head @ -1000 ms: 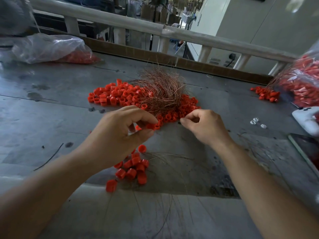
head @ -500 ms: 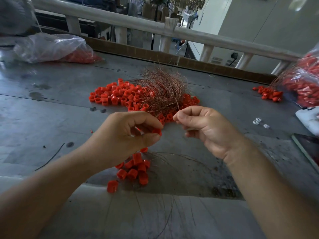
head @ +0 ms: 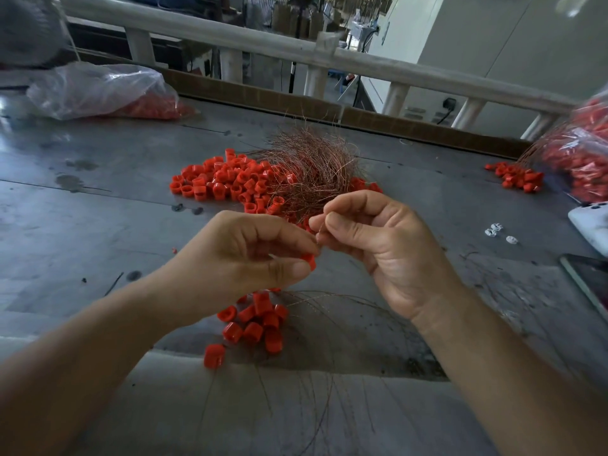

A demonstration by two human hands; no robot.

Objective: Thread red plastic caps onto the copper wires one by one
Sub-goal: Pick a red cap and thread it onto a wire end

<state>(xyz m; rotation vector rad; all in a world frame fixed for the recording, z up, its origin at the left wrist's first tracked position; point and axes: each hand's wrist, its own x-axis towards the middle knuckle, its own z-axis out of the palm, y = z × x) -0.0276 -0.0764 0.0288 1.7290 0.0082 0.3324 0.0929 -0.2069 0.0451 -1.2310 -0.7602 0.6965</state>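
Note:
My left hand [head: 250, 255] pinches a single red cap [head: 310, 261] between thumb and fingers, held above the table. My right hand [head: 381, 245] pinches a thin copper wire [head: 319, 230] between thumb and forefinger, its end close to the cap. Behind my hands lies a pile of loose red caps [head: 223, 182] with a tangled bundle of copper wires [head: 312, 169] on its right side. A small cluster of red caps on wires [head: 256, 322] lies below my left hand, their wires trailing toward the table's near edge.
A clear plastic bag with red caps [head: 102, 93] lies at the back left, another bag of caps [head: 582, 153] at the right edge with a small heap of caps [head: 516, 177] beside it. A white device [head: 592, 222] and a dark phone [head: 589, 281] sit at the right. A white railing [head: 329, 57] runs behind the grey table [head: 98, 225].
My right hand lifted off the table with a wire and turned palm-up toward my left hand. My left hand kept its red cap and the two hands came together.

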